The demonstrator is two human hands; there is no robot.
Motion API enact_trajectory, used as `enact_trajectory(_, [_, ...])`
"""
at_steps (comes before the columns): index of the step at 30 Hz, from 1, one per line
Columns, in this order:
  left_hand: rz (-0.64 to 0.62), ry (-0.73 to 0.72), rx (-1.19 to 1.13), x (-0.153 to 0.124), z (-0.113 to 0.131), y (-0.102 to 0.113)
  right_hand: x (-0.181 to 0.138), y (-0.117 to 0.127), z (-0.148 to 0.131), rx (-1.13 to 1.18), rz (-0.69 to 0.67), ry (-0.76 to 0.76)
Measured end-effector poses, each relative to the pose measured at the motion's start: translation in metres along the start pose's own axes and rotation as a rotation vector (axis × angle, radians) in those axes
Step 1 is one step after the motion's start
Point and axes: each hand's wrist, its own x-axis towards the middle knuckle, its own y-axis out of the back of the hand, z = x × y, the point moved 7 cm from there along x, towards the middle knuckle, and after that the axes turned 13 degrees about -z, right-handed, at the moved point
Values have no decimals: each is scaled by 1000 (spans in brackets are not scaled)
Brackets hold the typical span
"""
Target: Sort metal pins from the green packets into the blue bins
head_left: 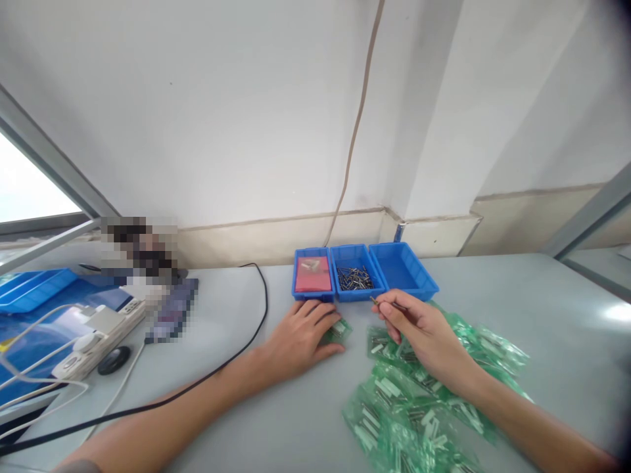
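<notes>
My left hand (308,332) lies palm down on the table, fingers stretched forward and thumb apart. Partly under it is a small green plastic bag (340,330) with white and metal pieces inside. My right hand (419,332) pinches a thin metal pin (374,300) between thumb and forefinger, its brass-coloured end sticking out leftward. Just beyond the hands stands a blue bin of loose metal pins (355,278). To its left, another blue bin (294,294) holds a red block or packet (314,281) with small pale pieces on top.
A third blue bin (401,266) stands at the right of the row. Many filled green bags (409,420) are heaped below my right hand. A black cable (211,371) crosses by my left forearm. Power strips (93,338) and a black round object (114,360) lie left.
</notes>
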Motion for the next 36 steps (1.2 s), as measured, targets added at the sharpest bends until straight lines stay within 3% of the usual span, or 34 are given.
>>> enact_trajectory(29, [1, -8, 1, 0, -1, -1, -1, 1, -4, 14, 24, 14])
enact_trajectory(36, [10, -12, 4, 0, -1, 0, -2, 7, -3, -18, 108, 55])
